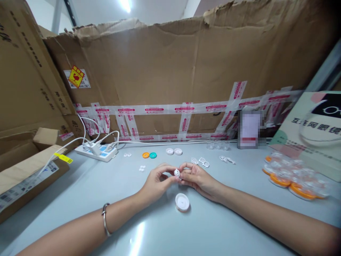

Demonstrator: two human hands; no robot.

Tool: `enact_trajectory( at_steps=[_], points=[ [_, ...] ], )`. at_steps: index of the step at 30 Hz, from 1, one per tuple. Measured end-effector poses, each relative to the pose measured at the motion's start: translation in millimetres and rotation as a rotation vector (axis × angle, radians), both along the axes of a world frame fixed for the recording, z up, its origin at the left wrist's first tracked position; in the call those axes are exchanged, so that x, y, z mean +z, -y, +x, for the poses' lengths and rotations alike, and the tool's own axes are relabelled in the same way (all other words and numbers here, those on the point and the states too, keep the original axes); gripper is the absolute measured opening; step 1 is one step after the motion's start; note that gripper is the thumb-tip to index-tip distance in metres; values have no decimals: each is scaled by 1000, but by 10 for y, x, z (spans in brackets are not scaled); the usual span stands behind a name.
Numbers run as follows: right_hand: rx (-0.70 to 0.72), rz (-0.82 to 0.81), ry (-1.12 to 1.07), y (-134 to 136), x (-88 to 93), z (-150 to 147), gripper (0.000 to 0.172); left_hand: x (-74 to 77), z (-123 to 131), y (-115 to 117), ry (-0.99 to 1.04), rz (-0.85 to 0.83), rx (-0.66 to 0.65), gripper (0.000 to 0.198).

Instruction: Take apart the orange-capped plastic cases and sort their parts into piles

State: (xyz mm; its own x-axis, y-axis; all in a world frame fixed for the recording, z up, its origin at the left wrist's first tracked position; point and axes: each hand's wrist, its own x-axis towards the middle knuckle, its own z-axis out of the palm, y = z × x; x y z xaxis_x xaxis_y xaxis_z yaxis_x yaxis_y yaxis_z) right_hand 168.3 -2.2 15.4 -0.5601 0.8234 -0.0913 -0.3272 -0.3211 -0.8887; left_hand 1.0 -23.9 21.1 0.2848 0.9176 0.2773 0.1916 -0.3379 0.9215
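A taped cardboard box backs the pale surface; angled inward, the left hand and right hand together pinch 1 small white part.

Through the head camera I can make out 互 and, further along, 网眼镜 in dark characters on the bag; its handle cuts across the character between. A pair of glasses is drawn above, on a black patch. The big box bears a red and yellow sticker with the broken-glass sign, over a white label where I get "LM2" and lose the rest. Print on the tape, the left box and the yellow tag is too small or blurred for me.
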Motion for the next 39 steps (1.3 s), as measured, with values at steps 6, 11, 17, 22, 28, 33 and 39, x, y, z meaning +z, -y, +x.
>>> enact_trajectory(
  at_steps=[6,11,17,22,28,33,39],
  points=[
    [-69,14,116,-6,-30,-43,29,-10,-10,20,-29,11,62,15],
    [-168,178,227,5,-61,-56,30,-47,-28,11,-172,146,106,19],
    [-184,231,292,14,-58,-51,33,-54,-37,5,-301,271,96,19],
    [-209,182,311,18,-27,-60,32,-57,-48,7,-355,321,119,13],
    [-234,144,308,17,-18,-73,29,-88,-55,5,-347,417,43,10],
    [-253,123,320,18,-16,-84,26,-96,-54,3,-379,455,46,12],
    [-257,75,298,3,-28,-70,24,-80,-41,14,-391,482,57,13]
  ],
)
